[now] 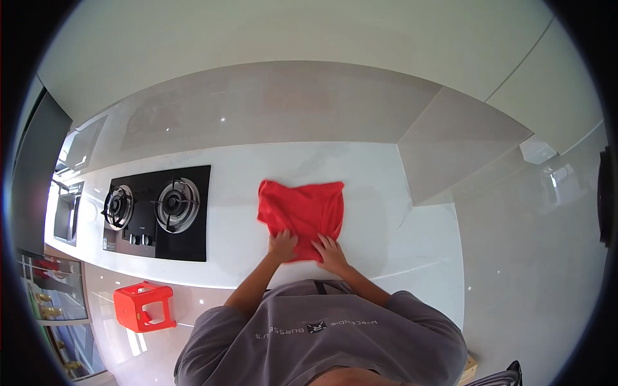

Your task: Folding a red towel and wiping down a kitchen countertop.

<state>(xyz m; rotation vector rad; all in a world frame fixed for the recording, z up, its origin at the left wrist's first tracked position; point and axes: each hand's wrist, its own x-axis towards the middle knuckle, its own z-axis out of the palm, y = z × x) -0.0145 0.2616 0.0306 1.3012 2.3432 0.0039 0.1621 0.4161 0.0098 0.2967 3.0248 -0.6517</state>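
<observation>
A red cloth point(304, 207) lies rumpled on the white countertop point(367, 217), its upper corners spread apart. On its lower left part rests my left hand point(283, 246), fingers bent over the fabric. My right hand point(330, 253) lies on the lower right part with its fingers apart, near the cloth's edge. Whether the left fingers pinch the fabric cannot be told. Both hands are close to the counter's front edge, just before my grey shirt.
Left of the cloth, a black two-burner gas hob point(181, 212) is set into the counter. A sink point(67, 217) is farther left. On the floor at lower left is a red plastic stool point(133, 306). A tiled wall point(299, 106) runs behind the counter.
</observation>
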